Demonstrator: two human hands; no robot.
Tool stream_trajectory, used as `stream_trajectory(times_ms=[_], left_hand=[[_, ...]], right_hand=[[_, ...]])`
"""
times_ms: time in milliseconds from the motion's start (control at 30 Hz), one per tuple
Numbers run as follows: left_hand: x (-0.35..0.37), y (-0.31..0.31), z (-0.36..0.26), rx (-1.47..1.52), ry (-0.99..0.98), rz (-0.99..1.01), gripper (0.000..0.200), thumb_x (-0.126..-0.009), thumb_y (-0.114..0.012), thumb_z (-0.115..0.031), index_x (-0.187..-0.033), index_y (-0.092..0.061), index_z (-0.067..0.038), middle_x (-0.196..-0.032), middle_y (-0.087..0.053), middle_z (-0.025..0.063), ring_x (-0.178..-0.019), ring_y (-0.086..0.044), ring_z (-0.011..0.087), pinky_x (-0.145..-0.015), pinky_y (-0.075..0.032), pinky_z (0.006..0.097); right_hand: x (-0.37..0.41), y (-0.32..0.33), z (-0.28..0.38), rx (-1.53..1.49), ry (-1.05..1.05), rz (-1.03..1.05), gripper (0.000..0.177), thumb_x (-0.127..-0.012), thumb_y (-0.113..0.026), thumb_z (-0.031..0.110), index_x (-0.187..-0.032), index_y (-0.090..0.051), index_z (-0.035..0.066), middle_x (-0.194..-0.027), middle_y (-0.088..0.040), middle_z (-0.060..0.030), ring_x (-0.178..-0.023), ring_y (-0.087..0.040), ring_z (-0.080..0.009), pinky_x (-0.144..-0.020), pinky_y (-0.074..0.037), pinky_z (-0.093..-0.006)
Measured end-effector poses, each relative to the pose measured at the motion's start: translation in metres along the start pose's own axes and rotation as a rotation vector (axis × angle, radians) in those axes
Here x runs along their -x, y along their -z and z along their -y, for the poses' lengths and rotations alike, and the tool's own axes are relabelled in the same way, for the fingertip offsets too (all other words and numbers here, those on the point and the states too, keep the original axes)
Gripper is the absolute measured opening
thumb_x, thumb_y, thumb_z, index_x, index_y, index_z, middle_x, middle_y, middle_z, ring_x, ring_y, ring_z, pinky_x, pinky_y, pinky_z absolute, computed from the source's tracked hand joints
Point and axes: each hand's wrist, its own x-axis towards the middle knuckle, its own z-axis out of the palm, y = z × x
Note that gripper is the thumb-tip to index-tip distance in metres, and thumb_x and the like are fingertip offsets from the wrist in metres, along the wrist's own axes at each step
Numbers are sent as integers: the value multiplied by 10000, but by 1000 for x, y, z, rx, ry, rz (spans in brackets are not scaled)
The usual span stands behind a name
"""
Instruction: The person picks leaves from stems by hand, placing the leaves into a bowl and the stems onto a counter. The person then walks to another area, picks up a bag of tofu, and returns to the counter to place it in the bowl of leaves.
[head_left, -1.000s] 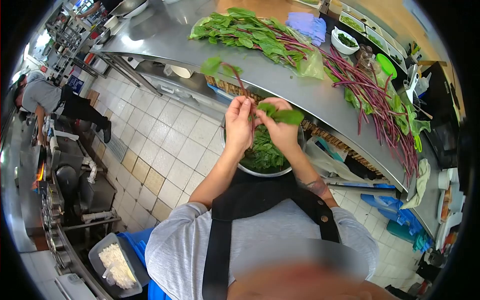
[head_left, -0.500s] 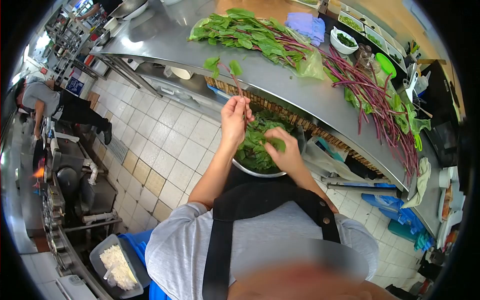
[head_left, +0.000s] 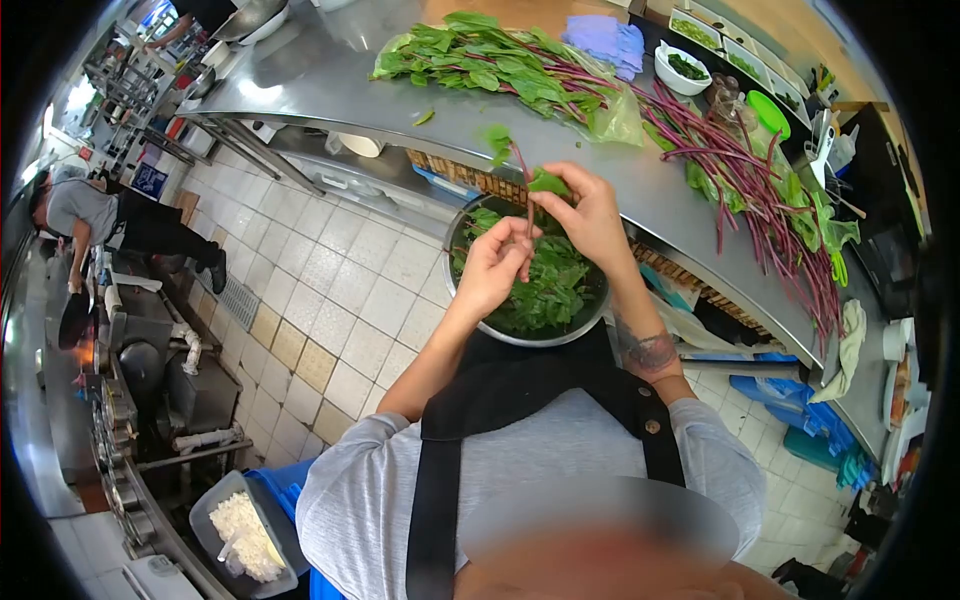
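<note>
My left hand [head_left: 497, 268] grips the lower part of a reddish leafy stem [head_left: 521, 170], which stands up over the bowl. Beside the stem's upper part, my right hand [head_left: 588, 212] pinches a green leaf [head_left: 547, 182] between thumb and fingers. Below both hands, a round metal bowl [head_left: 560, 341] holds a heap of green leaves [head_left: 548, 285]. On the steel counter beyond lie leafy stems [head_left: 470, 62] partly on a clear plastic bag, and to their right a pile of purple stems [head_left: 745, 180] with few leaves.
A blue cloth [head_left: 606, 45], a white bowl of chopped greens [head_left: 683, 68] and a green lid [head_left: 768, 115] rest on the counter [head_left: 330, 85]. A co-worker [head_left: 110, 215] stands at a stove far left. A bin of white food [head_left: 245, 535] is at lower left.
My right hand has risen from the leaves in the bowl to the stem's upper leaf. My left hand has moved right and down with the stem. The co-worker's pan now shows over the flame.
</note>
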Motion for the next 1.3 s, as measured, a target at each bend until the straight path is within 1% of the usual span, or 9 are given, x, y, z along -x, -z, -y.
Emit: stream_trajectory(times_ms=[100,233,367,600,700,900,1033,1133,1300], left_hand=[[-5,-8,-11,118,-3,-72,145,-1000,-455,-137,-1040,-541,-27,-707,-526,18,-562,-479,73,-523,-418,222],[-12,-8,-6,452,63,-128,158,-1015,-436,-187,-996,-524,-57,-689,-506,16,-526,-454,82,-492,-409,231],[-12,-5,-4,587,158,-142,190,-1012,-467,-227,-910,-512,-72,-627,-455,-10,-442,-390,77,-421,-372,235],[-6,-2,6,325,158,-217,237,-996,-511,-245,-842,-553,-70,-581,-466,-27,-388,-349,49,-345,-303,217],[-6,3,6,161,83,-224,242,-1000,-504,-244,-845,-556,-66,-564,-447,-46,-402,-343,36,-361,-275,203],[-4,36,5,-361,-77,-296,256,-998,-513,-241,-829,-569,-58,-585,-381,-98,-498,-305,0,-434,-233,188],[3,43,-8,-431,-105,-249,228,-964,-543,-185,-819,-604,-20,-584,-433,-52,-565,-364,38,-498,-294,234],[10,31,-25,-564,-151,-200,186,-948,-558,-151,-838,-613,-12,-581,-470,-17,-561,-393,53,-501,-327,248],[12,30,-29,-649,-168,-101,129,-910,-589,-114,-854,-619,-1,-593,-527,85,-536,-470,127,-519,-389,284]], right_hand=[[8,-8,1,80,59,-85,136,-745,-708,20,-866,-650,-3,-843,-628,-88,-706,-617,-198,-644,-499,-331],[22,-21,-1,175,264,-143,236,-676,-698,-18,-900,-677,49,-873,-608,-87,-732,-607,-265,-661,-498,-343],[33,-25,-15,268,400,-118,294,-626,-721,-25,-900,-690,77,-865,-603,-66,-788,-604,-244,-668,-493,-341],[47,-25,-15,218,462,89,251,-647,-719,-34,-878,-662,45,-862,-607,-71,-813,-610,-263,-703,-499,-339],[53,-21,-4,175,284,76,248,-667,-712,-41,-889,-628,30,-906,-601,-93,-835,-612,-288,-720,-499,-346],[63,3,-9,239,126,89,296,-704,-666,-38,-980,-571,11,-929,-591,-126,-844,-611,-323,-738,-498,-374],[59,11,-9,298,5,120,291,-738,-634,-26,-1023,-586,12,-931,-593,-131,-847,-612,-325,-740,-495,-386],[55,13,-5,438,109,281,299,-752,-621,-32,-1043,-624,34,-931,-596,-126,-833,-620,-313,-728,-496,-382],[40,6,21,324,196,-29,263,-773,-677,-4,-1025,-689,71,-893,-580,-87,-773,-626,-234,-679,-506,-342]])
